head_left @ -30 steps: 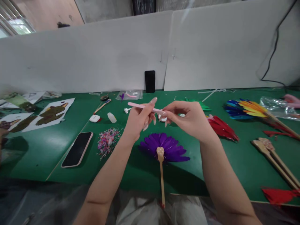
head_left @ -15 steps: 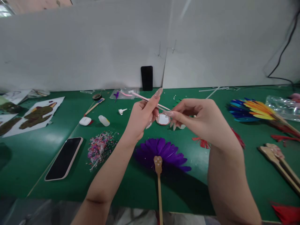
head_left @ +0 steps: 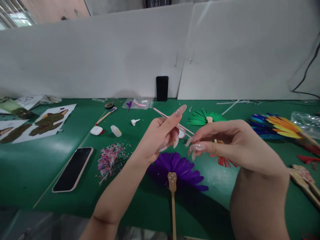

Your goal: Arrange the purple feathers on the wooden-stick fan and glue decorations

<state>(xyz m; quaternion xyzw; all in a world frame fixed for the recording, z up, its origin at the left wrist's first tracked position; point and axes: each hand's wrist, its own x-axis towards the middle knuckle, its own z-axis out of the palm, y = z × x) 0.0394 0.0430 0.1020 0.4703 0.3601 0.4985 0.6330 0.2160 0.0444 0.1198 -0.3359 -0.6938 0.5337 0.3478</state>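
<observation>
My left hand (head_left: pixel 166 135) is closed around a pair of pale pink tweezers (head_left: pixel 160 112), whose tips point right. Close by those tips is my right hand (head_left: pixel 220 143), its thumb and fingers pinched together. Whatever sits between them is too small or hidden to make out. Below both hands lies a purple feather fan (head_left: pixel 182 166) with a wooden handle (head_left: pixel 173 210) and small pearly beads at its head. Partly hidden behind the hands is a small round dish (head_left: pixel 182 134), white inside.
A green feather fan (head_left: pixel 205 117) lies behind my right hand, a blue and yellow one (head_left: pixel 277 125) farther right. To the left are a heap of colourful bits (head_left: pixel 110 160), a phone (head_left: pixel 73 170), a small bottle (head_left: pixel 116 131) and a white case (head_left: pixel 96 130). Another phone (head_left: pixel 162 88) leans on the wall.
My right hand has drawn back from the tweezers' tips, down and to the right, uncovering the green fan. My left hand still holds the tweezers. The whole view has shifted slightly.
</observation>
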